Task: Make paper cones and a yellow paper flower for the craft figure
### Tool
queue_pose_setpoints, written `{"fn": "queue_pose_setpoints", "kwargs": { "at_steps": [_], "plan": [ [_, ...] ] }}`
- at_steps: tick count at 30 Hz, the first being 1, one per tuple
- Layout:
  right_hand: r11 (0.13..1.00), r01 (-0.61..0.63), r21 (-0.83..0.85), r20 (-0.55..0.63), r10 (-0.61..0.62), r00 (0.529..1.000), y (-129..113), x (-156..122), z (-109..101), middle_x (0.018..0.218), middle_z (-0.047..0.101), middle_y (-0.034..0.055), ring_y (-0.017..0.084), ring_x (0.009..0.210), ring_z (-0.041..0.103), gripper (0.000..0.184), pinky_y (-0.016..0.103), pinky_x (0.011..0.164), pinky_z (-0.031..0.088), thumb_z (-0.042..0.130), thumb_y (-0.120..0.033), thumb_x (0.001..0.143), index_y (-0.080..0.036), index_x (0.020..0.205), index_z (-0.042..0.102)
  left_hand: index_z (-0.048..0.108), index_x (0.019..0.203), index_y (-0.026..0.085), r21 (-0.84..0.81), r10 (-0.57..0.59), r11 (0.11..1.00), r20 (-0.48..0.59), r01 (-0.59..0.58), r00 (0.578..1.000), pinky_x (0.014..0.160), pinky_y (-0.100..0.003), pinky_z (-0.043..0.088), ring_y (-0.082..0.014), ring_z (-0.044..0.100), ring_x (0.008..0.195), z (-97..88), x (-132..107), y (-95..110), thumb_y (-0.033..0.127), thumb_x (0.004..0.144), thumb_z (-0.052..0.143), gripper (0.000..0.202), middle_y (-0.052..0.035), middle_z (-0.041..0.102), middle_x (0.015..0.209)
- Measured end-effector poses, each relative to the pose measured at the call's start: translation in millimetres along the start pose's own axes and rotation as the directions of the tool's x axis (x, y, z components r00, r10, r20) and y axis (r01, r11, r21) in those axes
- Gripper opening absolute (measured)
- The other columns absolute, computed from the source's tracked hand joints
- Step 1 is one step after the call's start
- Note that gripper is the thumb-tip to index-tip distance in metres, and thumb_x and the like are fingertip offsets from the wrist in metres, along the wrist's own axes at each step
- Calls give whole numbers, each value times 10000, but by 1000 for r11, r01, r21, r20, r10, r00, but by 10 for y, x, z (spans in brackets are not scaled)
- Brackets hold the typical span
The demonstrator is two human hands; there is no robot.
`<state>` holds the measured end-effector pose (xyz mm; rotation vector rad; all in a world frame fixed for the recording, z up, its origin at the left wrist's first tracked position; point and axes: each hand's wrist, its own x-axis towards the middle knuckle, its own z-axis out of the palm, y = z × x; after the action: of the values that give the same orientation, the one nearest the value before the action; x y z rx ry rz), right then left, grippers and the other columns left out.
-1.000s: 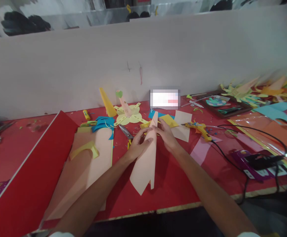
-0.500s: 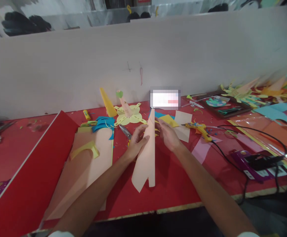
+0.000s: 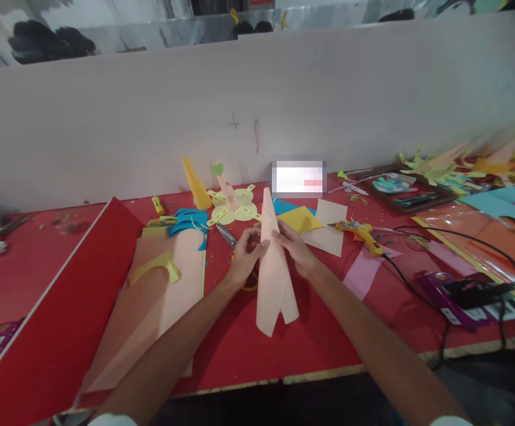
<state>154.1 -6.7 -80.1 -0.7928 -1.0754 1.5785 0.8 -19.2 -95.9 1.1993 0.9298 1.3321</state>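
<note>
A pale peach paper cone point(image 3: 274, 278), rolled with its narrow tip pointing away from me, is held between both hands above the red table. My left hand point(image 3: 247, 255) grips its left side, thumb on top and fingers curled beneath. On the other side my right hand point(image 3: 296, 249) pinches it with the thumb on the upper face; the fingertips behind are hidden. The wide end nearest me flares, and its edges overlap with a notch. Scissors point(image 3: 227, 235) lie beyond my left hand, their yellow handle partly covered by it.
Peach sheets point(image 3: 151, 319) and a red board point(image 3: 62, 313) lie on the left. A yellow cone point(image 3: 196, 183) and a paper flower piece point(image 3: 235, 210) stand at the back. To the right are a yellow glue gun point(image 3: 361, 234), its black cable and a purple power strip point(image 3: 452, 296).
The paper cone has turned in my hands, so its seam and open end now face more to the right. My right hand has closed onto its side.
</note>
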Motion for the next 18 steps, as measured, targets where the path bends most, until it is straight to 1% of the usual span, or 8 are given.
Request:
{"fn": "queue_pose_setpoints", "kwargs": {
  "at_steps": [3, 6, 8, 9, 12, 14, 16, 18],
  "plan": [
    [1000, 8, 0, -36, -8, 999, -23, -14, 7, 1195, 745, 59, 273, 1114, 681, 445, 392, 947, 557, 828, -516, 801, -259, 1143, 706, 671, 1023, 207, 35, 16, 999, -55, -14, 998, 824, -283, 495, -173, 601, 926, -10, 5, -16, 516, 874, 767, 355, -41, 668, 1035],
    [1000, 6, -17, -39, -7, 999, -57, -28, 8, 1165, 762, 59, 266, 1048, 698, 435, 383, 907, 569, 815, -535, 812, -249, 1125, 718, 647, 1006, 221, -85, -29, 996, -117, 19, 993, 678, -255, 484, -134, 566, 746, -12, 16, -34, 549, 918, 710, 346, 0, 617, 873],
    [1000, -11, 2, 9, 11, 1000, -84, -35, 2, 1122, 774, 58, 250, 975, 711, 426, 369, 861, 578, 791, -542, 838, -245, 1137, 726, 638, 996, 228, -198, -61, 980, -144, 31, 988, 591, -230, 449, -108, 511, 646, -13, 35, -34, 518, 912, 731, 317, 29, 559, 786],
    [1000, -23, 11, 40, 23, 999, -97, -37, -3, 1087, 780, 57, 238, 932, 714, 417, 355, 829, 580, 779, -542, 852, -243, 1140, 730, 645, 1000, 228, -247, -66, 969, -151, 28, 986, 579, -223, 445, -101, 506, 638, -15, 47, -29, 498, 902, 749, 306, 30, 558, 787],
    [997, -70, -16, 128, 72, 989, -127, -43, -18, 958, 779, 54, 194, 786, 691, 383, 300, 697, 555, 764, -545, 877, -224, 1083, 746, 694, 1024, 210, -339, -79, 940, -132, 30, 988, 627, -222, 482, -103, 562, 713, -28, 87, -5, 450, 858, 799, 310, -6, 638, 899],
    [992, -119, -45, 185, 126, 975, -133, -46, -22, 898, 766, 50, 168, 699, 656, 399, 273, 615, 517, 769, -548, 877, -208, 1085, 744, 708, 994, 194, -384, -114, 921, -108, 64, 988, 610, -223, 480, -109, 575, 725, -42, 106, 7, 434, 829, 822, 313, -18, 660, 918],
    [984, -174, -41, 232, 179, 956, -125, -49, -17, 863, 756, 38, 154, 659, 637, 459, 259, 579, 494, 791, -532, 863, -204, 1178, 726, 691, 918, 186, -426, -156, 899, -103, 98, 982, 570, -220, 459, -107, 564, 693, -55, 112, 8, 416, 803, 844, 300, -2, 640, 846],
    [977, -212, -19, 251, 209, 945, -109, -49, -10, 850, 753, 30, 156, 675, 646, 540, 253, 589, 497, 816, -507, 845, -208, 1279, 695, 659, 858, 184, -448, -184, 886, -109, 117, 977, 552, -217, 450, -104, 556, 665, -63, 108, 3, 407, 786, 862, 309, 17, 607, 778]
  ]
}}
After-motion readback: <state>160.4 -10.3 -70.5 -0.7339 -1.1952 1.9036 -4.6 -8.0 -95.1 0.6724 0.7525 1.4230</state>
